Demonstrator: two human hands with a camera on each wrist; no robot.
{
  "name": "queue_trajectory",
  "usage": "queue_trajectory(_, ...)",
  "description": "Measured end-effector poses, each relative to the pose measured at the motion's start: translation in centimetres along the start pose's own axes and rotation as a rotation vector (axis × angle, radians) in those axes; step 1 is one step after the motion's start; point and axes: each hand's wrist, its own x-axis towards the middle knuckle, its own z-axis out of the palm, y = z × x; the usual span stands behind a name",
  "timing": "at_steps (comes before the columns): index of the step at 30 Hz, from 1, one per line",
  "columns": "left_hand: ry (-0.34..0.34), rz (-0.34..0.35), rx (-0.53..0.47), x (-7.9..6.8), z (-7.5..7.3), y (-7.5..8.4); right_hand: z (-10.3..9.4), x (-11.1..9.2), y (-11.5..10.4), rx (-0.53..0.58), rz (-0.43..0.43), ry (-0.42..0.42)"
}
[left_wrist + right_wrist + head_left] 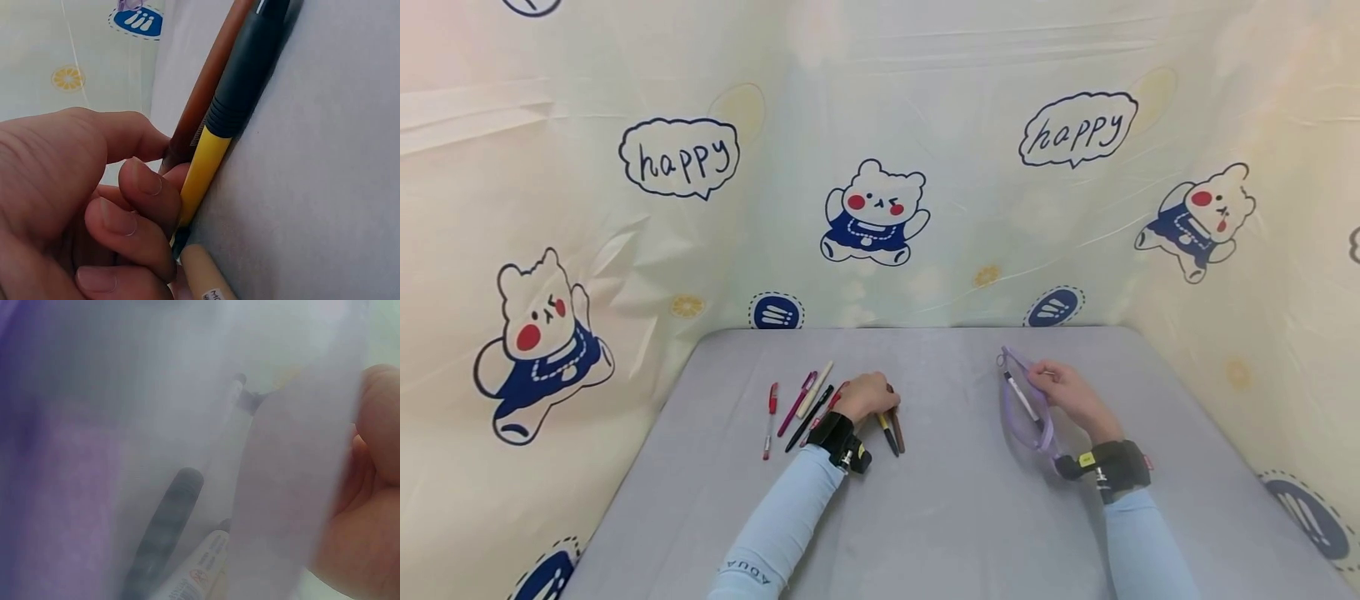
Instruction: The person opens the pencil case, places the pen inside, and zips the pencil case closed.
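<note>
My left hand (pixel 868 396) pinches a brown pen (pixel 209 94) between thumb and index finger. Against its curled fingers lies a pen with a yellow barrel and black grip (pixel 234 94). The end of a beige pen (pixel 206 275) shows below those fingers. My right hand (pixel 1067 392) grips the edge of a translucent pencil case with purple trim (pixel 1048 437), its mouth spread apart. Inside the case is a white pen (pixel 1022 398); through the hazy side, the right wrist view shows a dark-gripped pen (pixel 165 531) and a white printed barrel (pixel 200 569).
Left of my left hand lie a red-capped clear pen (pixel 772 398), a magenta pen (pixel 797 404), a cream pen (pixel 815 390) and a black pen (pixel 808 418). A red pen (pixel 837 396) is partly hidden by that hand. Grey cloth covers the table (pixel 955 517); a printed curtain (pixel 970 208) surrounds it.
</note>
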Motion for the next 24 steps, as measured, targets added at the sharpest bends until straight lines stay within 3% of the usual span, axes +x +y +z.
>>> queue_trajectory(11,-0.005,0.033,-0.173,0.4,-0.4,0.3,0.0,0.0,-0.1,-0.005,-0.014,-0.009)
queue_trajectory(19,-0.017,0.105,-0.333,0.7,-0.5,2.6,0.0,0.4,0.4,-0.027,-0.014,0.011)
queue_trajectory(24,-0.032,0.084,-0.42,0.9,-0.3,4.0,0.1,0.3,0.5,-0.033,-0.001,0.005)
